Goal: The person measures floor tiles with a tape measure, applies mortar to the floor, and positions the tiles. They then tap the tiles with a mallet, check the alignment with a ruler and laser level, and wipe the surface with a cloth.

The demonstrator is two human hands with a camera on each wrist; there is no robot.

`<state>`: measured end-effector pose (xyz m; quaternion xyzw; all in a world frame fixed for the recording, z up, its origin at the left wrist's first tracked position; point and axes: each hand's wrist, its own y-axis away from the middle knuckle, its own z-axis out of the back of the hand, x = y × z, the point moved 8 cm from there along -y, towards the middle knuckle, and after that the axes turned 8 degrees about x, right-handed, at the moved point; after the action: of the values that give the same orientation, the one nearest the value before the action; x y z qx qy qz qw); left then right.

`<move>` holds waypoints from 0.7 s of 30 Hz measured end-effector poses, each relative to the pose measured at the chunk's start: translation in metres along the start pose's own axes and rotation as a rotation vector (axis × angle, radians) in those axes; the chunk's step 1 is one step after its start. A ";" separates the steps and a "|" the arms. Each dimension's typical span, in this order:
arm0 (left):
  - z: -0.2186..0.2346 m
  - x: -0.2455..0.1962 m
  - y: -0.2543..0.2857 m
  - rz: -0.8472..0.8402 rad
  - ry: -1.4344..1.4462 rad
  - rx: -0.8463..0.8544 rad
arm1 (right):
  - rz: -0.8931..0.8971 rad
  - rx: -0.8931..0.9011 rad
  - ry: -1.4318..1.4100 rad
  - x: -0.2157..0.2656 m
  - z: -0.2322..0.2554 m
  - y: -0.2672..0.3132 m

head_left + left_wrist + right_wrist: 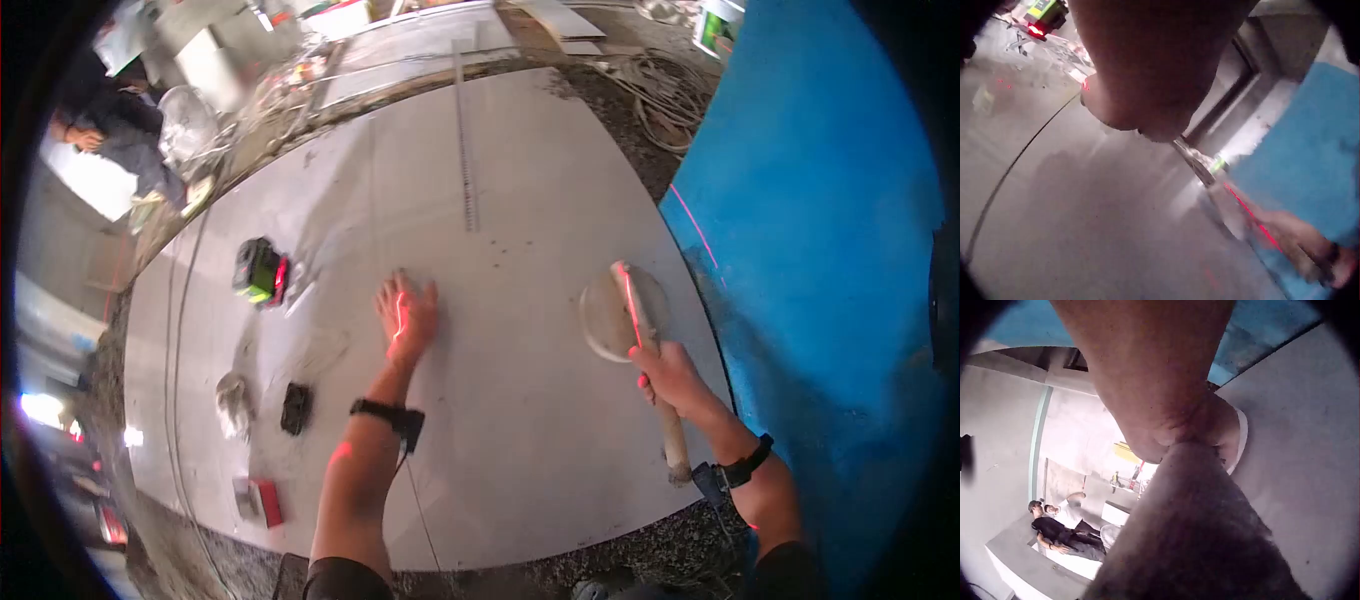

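My left hand (410, 318) rests with fingers spread on a large pale grey slab (520, 420), and a red laser line crosses its back. To the right, my right hand (672, 378) grips the wooden handle of a mallet (598, 318) with a wide, round, pale head. The head lies over the slab near its right edge, and the handle's butt points back toward me. The handle (1185, 531) fills the lower middle of the right wrist view, with my fingers wrapped around its far part. In the left wrist view, my left hand (1154, 69) hides its own fingertips.
A green-and-black laser level (262, 272) stands on the slab's left half. Nearer are a plastic-wrapped item (233, 405), a black block (296, 408) and a red-sided box (266, 502). A blue panel (830, 220) borders the right. Coiled cables (665, 100) lie beyond; a person sits far left.
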<state>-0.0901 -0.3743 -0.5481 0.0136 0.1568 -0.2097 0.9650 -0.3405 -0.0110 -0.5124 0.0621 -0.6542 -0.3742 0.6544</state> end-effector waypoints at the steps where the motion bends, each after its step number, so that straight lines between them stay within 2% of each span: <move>1: -0.005 -0.001 -0.031 0.048 -0.027 0.017 | -0.015 -0.028 -0.010 0.001 0.004 0.001; 2: -0.011 0.000 -0.054 0.099 -0.058 0.032 | -0.055 -0.002 0.053 0.000 0.002 -0.001; 3: -0.013 -0.005 -0.067 0.081 -0.051 0.051 | -0.098 0.028 0.119 -0.002 0.000 -0.005; 5: 0.000 0.001 -0.077 0.208 -0.118 0.030 | -0.108 0.014 0.120 -0.004 -0.001 -0.008; 9: -0.007 0.012 -0.082 0.206 -0.171 0.022 | -0.125 -0.060 0.147 0.010 0.002 -0.024; 10: -0.001 0.008 -0.083 0.196 -0.160 0.015 | -0.034 -0.126 0.346 -0.002 0.015 -0.049; 14: 0.009 0.001 -0.081 0.208 -0.160 0.054 | -0.133 -0.095 0.286 0.056 0.027 -0.122; 17: 0.007 0.002 -0.087 0.210 -0.143 0.052 | -0.098 -0.187 0.374 0.075 0.040 -0.165; 19: 0.009 0.000 -0.088 0.192 -0.126 0.036 | 0.037 -0.281 0.555 0.085 0.051 -0.185; 21: 0.013 -0.004 -0.089 0.197 -0.106 0.048 | 0.032 -0.310 0.584 0.094 0.062 -0.210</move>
<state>-0.1266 -0.4551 -0.5310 0.0411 0.0983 -0.1179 0.9873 -0.4951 -0.1885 -0.5474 0.0560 -0.3750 -0.4253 0.8218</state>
